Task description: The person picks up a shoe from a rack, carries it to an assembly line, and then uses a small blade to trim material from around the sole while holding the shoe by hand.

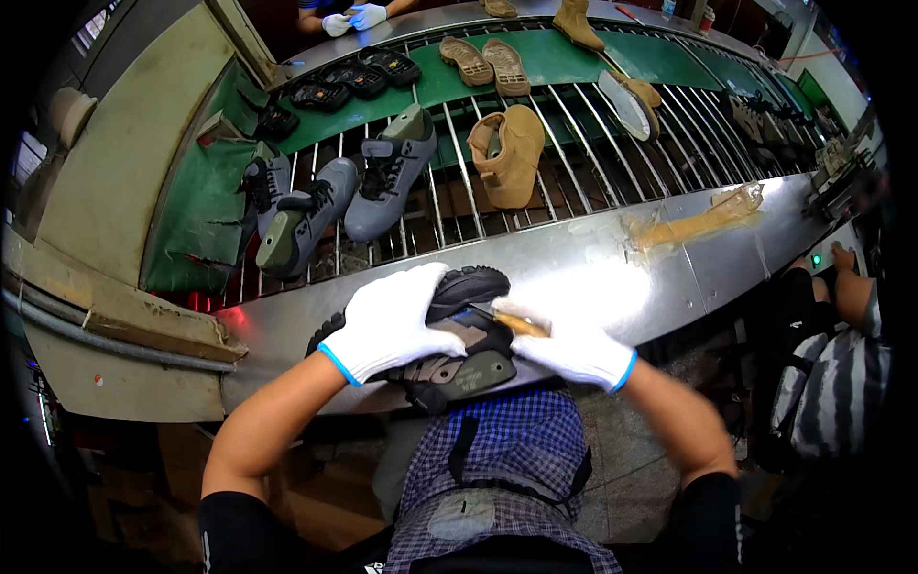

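Observation:
My left hand (397,325), in a white glove with a blue cuff edge, grips a dark shoe (445,370) with a grey-green last (478,376) in it. The shoe lies on its side at the near edge of the metal bench. A black treaded outsole (470,289) lies against it, partly under my left hand. My right hand (574,346), gloved the same way, is closed on a tool with a yellowish wooden handle (521,323). The tool's working end meets the shoe near the sole edge, and its kind is hard to make out.
Beyond the steel ledge (583,258), a roller conveyor with a green belt (564,53) carries grey shoes (390,174), a tan boot (507,158), black soles (363,77) and tan soles (486,65). A co-worker's gloved hands (354,19) show across it. Another person (832,373) sits at right.

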Available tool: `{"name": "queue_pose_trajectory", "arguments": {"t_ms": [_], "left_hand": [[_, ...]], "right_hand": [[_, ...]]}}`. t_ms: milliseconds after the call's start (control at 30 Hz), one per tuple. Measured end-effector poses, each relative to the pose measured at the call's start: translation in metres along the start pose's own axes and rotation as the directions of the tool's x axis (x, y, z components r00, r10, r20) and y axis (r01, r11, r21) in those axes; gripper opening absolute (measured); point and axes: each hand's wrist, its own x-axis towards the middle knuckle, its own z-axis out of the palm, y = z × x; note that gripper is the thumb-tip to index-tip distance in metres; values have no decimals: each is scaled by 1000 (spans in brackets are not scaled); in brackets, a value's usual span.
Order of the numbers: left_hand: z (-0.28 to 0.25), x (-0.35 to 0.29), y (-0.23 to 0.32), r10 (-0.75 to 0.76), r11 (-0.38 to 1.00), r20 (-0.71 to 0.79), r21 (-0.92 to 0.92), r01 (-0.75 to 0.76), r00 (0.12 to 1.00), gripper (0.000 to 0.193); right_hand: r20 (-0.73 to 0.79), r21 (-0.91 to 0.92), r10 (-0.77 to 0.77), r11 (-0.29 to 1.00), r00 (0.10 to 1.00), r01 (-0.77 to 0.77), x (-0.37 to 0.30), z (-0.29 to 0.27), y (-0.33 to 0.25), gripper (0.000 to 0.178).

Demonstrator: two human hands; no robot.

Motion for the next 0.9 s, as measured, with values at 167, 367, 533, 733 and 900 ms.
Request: {"name": "queue_pose_trajectory", "arguments": {"t_ms": [167,367,533,733,900], "left_hand": [[2,-6,2,4,998,-6,57,-3,1000,94],[5,-8,1,38,987,-24,159,-33,999,99],[12,-9,-5,144,959,-102,262,-113,984,98],[16,-13,-9,137,939,-96,330,-98,986,97],[25,-19,-14,228,919,-173,363,-153,958,95]], "right_hand": [[66,21,-185,983,980,184,12,-6,31,59],[117,-420,-309,846,944,329,19,-21,-22,46],[-54,-579,-233,799,971,159,-13,26,-48,61],[-25,-418,-124,903,992,103,-32,35,-49,64],[-179,-388,-340,887,923,251,-66,28,-52,59]]}}
